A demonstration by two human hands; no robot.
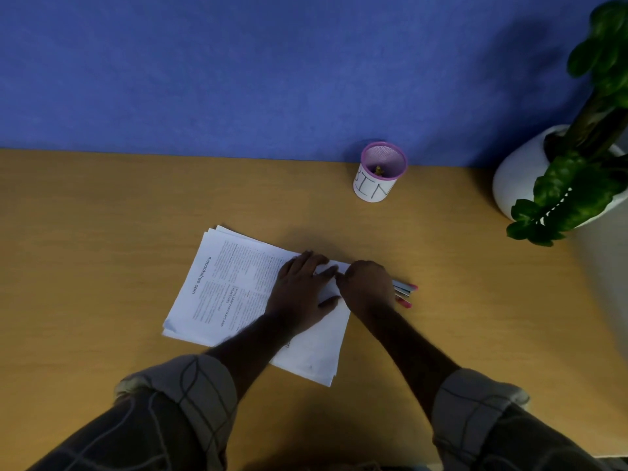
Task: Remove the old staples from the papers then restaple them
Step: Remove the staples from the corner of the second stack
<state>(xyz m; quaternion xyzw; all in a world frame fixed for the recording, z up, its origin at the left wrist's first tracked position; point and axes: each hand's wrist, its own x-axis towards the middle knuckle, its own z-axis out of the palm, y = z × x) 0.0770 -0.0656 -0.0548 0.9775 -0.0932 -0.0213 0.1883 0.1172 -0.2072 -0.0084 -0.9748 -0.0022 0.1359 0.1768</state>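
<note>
The papers (231, 283), a loose stack of printed sheets with edges fanning slightly out of line, are lying flat near the middle of the wooden desk (102, 232), turned at an angle to its front edge. The left hand (302, 290) is pressing down on the right part of the top sheet, palm flat, fingers spread and extended, gripping nothing. The right hand (368, 288) is sitting at the far right corner of the stack, touching the left hand's fingertips; its fingers are curling inward around a tool with pink and silver ends (404, 292), which is poking out on the hand's right side (the working end is hidden under the hand, so I cannot tell what kind of tool it is). Both sleeves (190, 385), patterned with thin curved lines, are rolled up at the forearms. Further back, a pink mesh cup (379, 171) with a white label reading BIN is standing near the blue wall (238, 69), something small and yellowish lying inside. At the far right, a white pot (516, 175) is holding a leafy green plant (577, 192).
</note>
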